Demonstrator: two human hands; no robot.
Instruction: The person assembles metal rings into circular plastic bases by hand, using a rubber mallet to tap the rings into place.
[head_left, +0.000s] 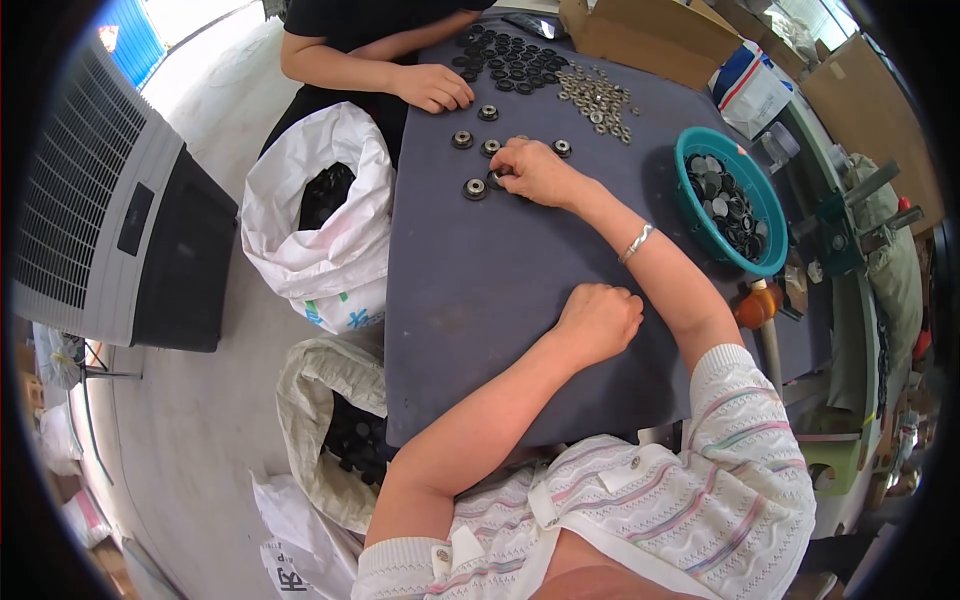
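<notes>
Head view: a black disc [494, 181] was pinched by the right hand [543, 174] at the table [480, 310], just beside a silver-centred disc [475, 189]; whether anything was gripped by the curled left hand [598, 325] could not be told. A level, even fingertip hold seemed best.

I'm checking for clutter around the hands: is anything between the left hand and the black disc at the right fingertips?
No separate object visibly blocks that path. At its far end, the right hand partly covers the black disc; the left hand lies nearer the wearer.
</notes>
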